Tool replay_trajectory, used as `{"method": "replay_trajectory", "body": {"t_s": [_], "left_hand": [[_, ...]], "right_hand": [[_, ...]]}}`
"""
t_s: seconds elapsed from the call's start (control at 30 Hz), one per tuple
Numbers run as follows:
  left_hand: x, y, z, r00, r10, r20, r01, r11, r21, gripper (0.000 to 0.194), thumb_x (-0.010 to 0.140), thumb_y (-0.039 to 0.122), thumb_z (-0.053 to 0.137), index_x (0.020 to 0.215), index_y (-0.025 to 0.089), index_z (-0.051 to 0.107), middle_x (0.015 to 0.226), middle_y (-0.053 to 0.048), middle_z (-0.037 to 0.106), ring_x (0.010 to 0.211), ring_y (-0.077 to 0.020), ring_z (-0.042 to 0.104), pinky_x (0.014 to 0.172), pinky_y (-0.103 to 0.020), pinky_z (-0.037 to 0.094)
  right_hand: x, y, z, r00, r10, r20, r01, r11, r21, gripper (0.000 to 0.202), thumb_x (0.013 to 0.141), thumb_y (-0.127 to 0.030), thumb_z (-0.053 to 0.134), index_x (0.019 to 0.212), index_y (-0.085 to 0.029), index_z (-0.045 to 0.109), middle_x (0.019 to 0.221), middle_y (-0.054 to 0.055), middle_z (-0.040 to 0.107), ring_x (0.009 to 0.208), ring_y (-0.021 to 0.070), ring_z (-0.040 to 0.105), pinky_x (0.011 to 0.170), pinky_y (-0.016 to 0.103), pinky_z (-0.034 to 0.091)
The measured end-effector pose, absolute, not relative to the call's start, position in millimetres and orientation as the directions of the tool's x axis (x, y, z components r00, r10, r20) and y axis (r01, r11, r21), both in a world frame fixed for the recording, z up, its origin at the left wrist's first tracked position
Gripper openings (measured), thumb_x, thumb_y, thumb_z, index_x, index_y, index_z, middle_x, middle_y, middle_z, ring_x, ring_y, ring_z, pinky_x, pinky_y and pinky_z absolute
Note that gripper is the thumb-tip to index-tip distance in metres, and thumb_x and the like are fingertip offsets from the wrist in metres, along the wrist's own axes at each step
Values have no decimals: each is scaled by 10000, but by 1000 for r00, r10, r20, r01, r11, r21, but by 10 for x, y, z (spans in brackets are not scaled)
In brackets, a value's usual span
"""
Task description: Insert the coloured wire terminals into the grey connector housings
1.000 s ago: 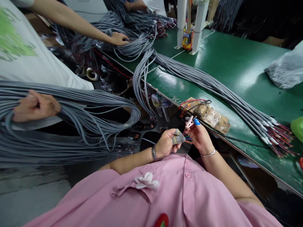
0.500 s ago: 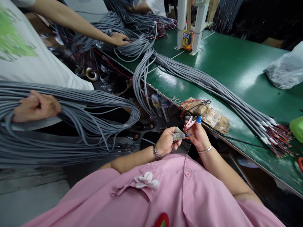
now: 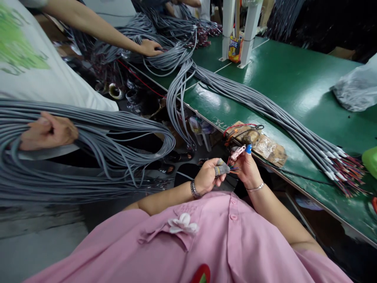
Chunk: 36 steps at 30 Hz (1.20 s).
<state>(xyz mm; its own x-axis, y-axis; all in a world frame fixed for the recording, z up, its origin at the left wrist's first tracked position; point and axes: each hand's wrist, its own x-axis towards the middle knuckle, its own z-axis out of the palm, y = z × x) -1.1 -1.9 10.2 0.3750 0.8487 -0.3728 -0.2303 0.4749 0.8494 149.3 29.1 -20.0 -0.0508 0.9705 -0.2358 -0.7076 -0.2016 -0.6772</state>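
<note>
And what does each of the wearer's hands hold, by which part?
The left hand pinches thin coloured wires just behind their fanned ends; the right hand holds a pink clip, apparently by its upper end.

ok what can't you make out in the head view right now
Head view:
Coloured wires: inner ends hidden by the left hand.
Pink clip: too small to tell whether it grips anything.
Green object: cut off by the right edge.
Translucent plastic bag: contents indistinct through its film.

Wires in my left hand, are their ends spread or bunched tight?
Spread: beyond the grey finger covers on your left hand, the coloured wires fan out toward your right hand.
</note>
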Motion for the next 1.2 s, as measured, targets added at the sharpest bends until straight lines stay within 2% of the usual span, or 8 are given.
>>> {"method": "replay_trajectory", "body": {"t_s": [0.1,0.2,0.37,0.47,0.67,0.83,1.03,1.2], "left_hand": [[-35,-56,124,379,858,-347,-210,445,871,303,676,394,738,709,151,562,501,23,571,314,-57,409,305,-172,254],[-42,-65,132,367,868,-333,-212,427,879,288,681,380,736,709,151,564,502,21,574,319,-61,414,309,-174,268],[-21,-8,137,362,874,-323,-245,424,872,254,686,354,702,684,158,541,494,18,575,314,-61,412,306,-170,259],[-14,24,144,361,869,-339,-243,439,865,276,675,379,709,689,160,542,490,19,570,311,-61,408,304,-170,254],[0,44,133,373,861,-346,-250,452,856,270,672,374,704,692,156,545,484,21,567,298,-56,395,297,-166,240],[27,41,120,397,847,-353,-213,460,862,206,695,318,676,696,147,560,483,21,567,294,-53,394,293,-158,240],[11,8,97,375,861,-344,-256,453,854,228,700,337,681,688,156,542,482,17,571,299,-56,397,289,-157,247],[-39,-70,82,366,862,-352,-281,463,841,223,711,334,691,704,156,558,481,16,576,296,-60,395,282,-160,234]], "right_hand": [[1496,277,-190,-29,978,-207,-669,-173,-723,442,770,-659,618,778,-217,621,703,-1,635,555,108,539,504,229,480],[1507,269,-188,-34,984,-174,-650,-154,-744,403,776,-611,651,791,-208,639,707,-2,639,557,97,531,516,221,476],[1546,265,-164,-6,966,-258,-593,-212,-777,432,734,-626,681,753,-198,627,681,0,647,548,96,537,475,207,458],[1570,250,-128,-20,962,-273,-592,-231,-772,377,733,-556,725,720,-193,627,643,-11,639,543,91,541,472,197,455],[1597,214,-84,-89,947,-309,-685,-283,-671,301,733,-454,760,898,-207,711,913,35,747,719,132,642,613,238,521],[1579,205,-44,-82,945,-317,-680,-286,-675,309,710,-460,774,856,-195,710,867,36,748,656,127,622,592,243,488],[1568,206,-66,-141,941,-307,-705,-313,-637,422,730,-611,692,826,-201,687,764,19,711,583,117,580,524,235,473],[1583,216,-120,-107,957,-269,-694,-266,-669,341,777,-540,686,803,-200,677,744,11,692,607,112,584,540,219,497]]}}
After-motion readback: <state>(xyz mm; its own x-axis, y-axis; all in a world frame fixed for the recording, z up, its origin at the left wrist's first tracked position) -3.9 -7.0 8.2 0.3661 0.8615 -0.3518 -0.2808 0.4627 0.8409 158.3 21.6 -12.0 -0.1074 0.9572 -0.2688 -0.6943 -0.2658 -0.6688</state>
